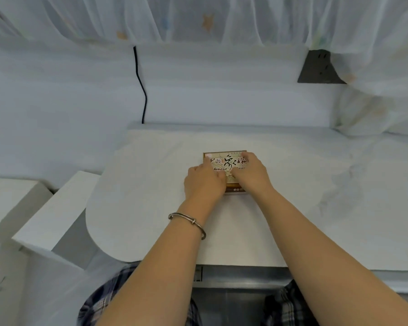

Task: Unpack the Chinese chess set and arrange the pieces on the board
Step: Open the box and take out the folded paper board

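Observation:
A small brown and beige Chinese chess box (224,159) with printed characters lies flat in the middle of the white table (151,184). My left hand (204,182) rests on its left side, fingers curled onto the lid; a metal bangle circles that wrist. My right hand (251,172) covers the box's right half, thumb near the front edge. Both hands press on the closed box. No board or pieces show.
White foam blocks (50,208) stand to the left of the table. A black cable (140,85) hangs down the white back wall, with a dark socket plate (319,68) at the upper right. Plastic sheeting drapes the top and right side.

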